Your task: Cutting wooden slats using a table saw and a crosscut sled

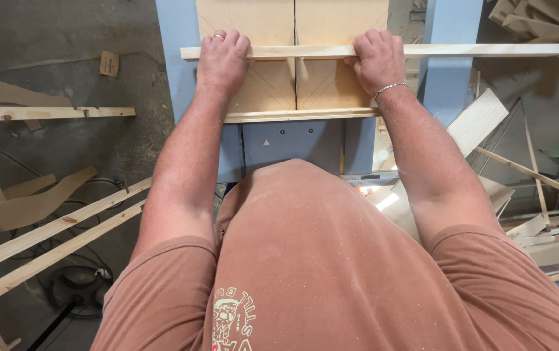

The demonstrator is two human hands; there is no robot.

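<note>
Wooden strip pressed across sled board; gripped by left hand and right hand, fingers apparently curled over it.

wood strip: long, thin, pale, lying flat and crosswise on the board, reaching far to the right
board: light brown, flat, with a narrow slot in the middle and pencil lines

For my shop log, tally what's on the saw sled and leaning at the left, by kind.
Hands on the strip: 2, left hand and right hand
Long wooden strip across the sled: 1
Plywood sled: 1
Wooden slats leaning at lower left: 2
Total: 6
</note>
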